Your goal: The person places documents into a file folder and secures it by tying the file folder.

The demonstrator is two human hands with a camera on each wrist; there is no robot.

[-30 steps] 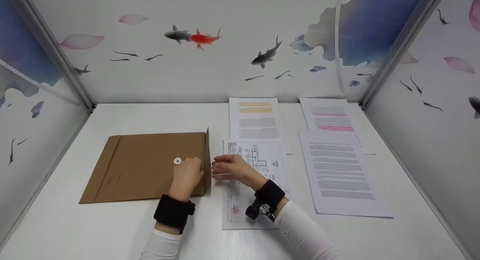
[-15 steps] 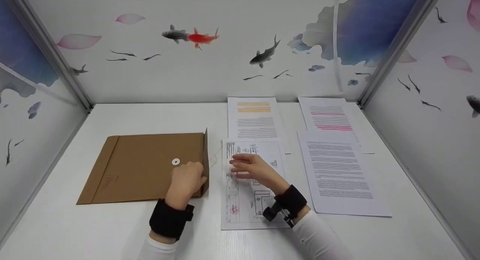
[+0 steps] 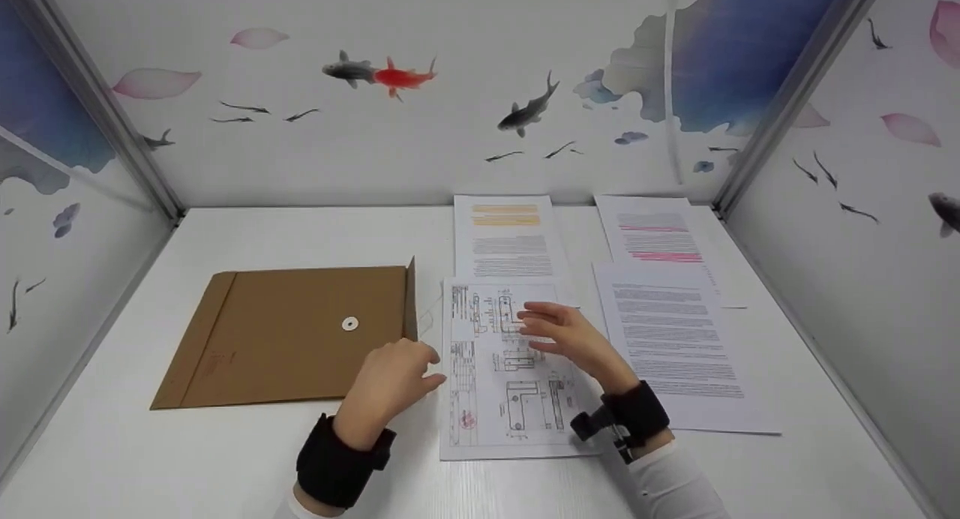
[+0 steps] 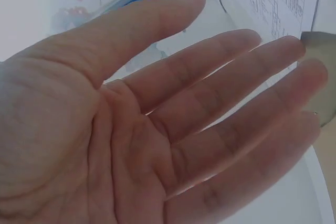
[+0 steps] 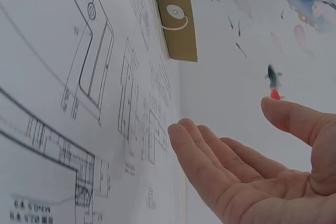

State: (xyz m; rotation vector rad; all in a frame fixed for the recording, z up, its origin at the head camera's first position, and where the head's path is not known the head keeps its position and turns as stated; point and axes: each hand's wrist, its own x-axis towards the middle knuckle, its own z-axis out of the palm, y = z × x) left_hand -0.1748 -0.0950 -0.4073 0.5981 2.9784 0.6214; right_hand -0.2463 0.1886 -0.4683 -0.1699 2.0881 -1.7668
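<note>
A brown kraft envelope (image 3: 292,335) with a white string button (image 3: 349,324) lies flat on the white table (image 3: 225,459), its flap (image 3: 411,298) raised at the right edge. A sheet with technical drawings (image 3: 502,384) lies just right of it. My left hand (image 3: 397,376) hovers off the envelope's lower right corner, fingers straight and relaxed, holding nothing; the left wrist view shows its bare palm (image 4: 131,145). My right hand (image 3: 566,335) hovers over the drawing sheet (image 5: 79,103), fingers extended, empty. The envelope flap (image 5: 176,14) shows in the right wrist view.
Three printed text sheets lie farther back and right: one with orange highlighting (image 3: 506,234), one with pink highlighting (image 3: 656,238), one plain (image 3: 675,346). Painted fish-pattern walls (image 3: 450,91) enclose the table on three sides.
My left hand let go of the envelope's flap edge and drew back toward me. My right hand moved right and away, from beside the flap to above the drawing sheet.
</note>
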